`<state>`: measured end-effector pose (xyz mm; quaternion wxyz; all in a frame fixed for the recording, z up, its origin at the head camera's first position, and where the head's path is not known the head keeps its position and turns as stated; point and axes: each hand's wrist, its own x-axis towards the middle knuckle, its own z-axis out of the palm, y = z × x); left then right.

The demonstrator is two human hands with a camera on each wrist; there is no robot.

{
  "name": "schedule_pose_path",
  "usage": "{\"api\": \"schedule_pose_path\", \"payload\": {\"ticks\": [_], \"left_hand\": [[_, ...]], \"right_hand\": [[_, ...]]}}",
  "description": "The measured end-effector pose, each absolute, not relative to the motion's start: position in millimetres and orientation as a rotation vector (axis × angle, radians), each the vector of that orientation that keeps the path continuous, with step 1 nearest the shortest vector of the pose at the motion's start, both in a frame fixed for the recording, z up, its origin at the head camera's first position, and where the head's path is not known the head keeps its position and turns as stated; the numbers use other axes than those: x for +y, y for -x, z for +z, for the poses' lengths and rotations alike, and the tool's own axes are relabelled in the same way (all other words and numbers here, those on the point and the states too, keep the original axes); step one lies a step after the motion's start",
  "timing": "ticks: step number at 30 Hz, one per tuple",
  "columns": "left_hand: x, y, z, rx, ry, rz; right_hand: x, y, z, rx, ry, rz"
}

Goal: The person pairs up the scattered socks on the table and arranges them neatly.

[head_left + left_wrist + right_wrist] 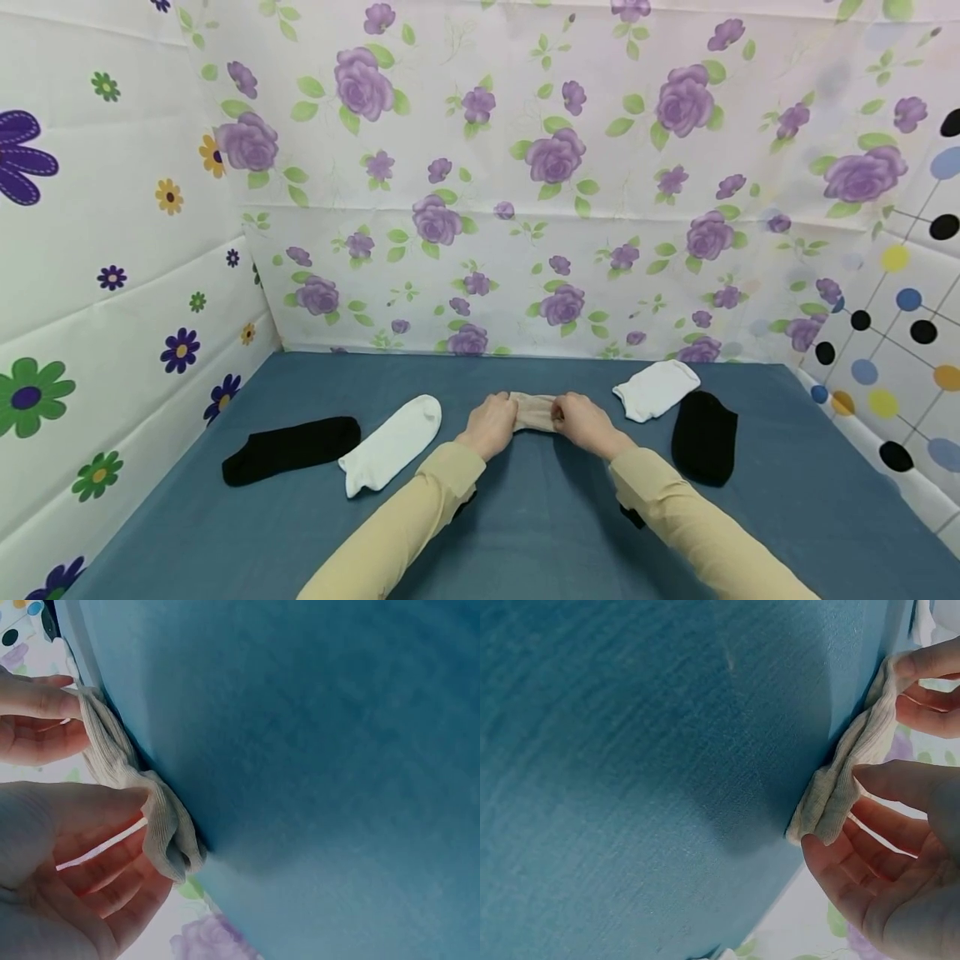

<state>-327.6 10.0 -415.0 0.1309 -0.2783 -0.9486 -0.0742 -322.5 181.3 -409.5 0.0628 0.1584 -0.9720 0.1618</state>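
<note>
A beige ribbed sock lies across the blue cloth, one end in each hand. My left hand pinches its left end between thumb and fingers, and my right hand pinches the right end. In the left wrist view the sock looks bunched and twisted along its length, low against the cloth. The right wrist view shows the sock with folds near my right thumb.
Left of my arms lie a black sock and a white sock. On the right are another white sock and a black sock. Flowered sheets rise behind the blue cloth.
</note>
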Motion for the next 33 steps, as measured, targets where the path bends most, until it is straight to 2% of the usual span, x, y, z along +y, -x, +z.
{"api": "schedule_pose_path", "payload": {"ticks": [14,23,33], "left_hand": [[12.1,350.2,-427.5,-2.807,0.784,-0.255],[10.5,340.9,-415.1,-2.898,0.719,-0.190],[9.8,347.0,-418.2,-2.996,0.715,-0.199]], "right_hand": [[180.8,332.9,-410.8,-2.924,-0.457,0.495],[181.7,340.0,-413.8,-2.940,-0.465,0.524],[181.1,343.4,-415.3,-3.013,-0.438,0.544]]}}
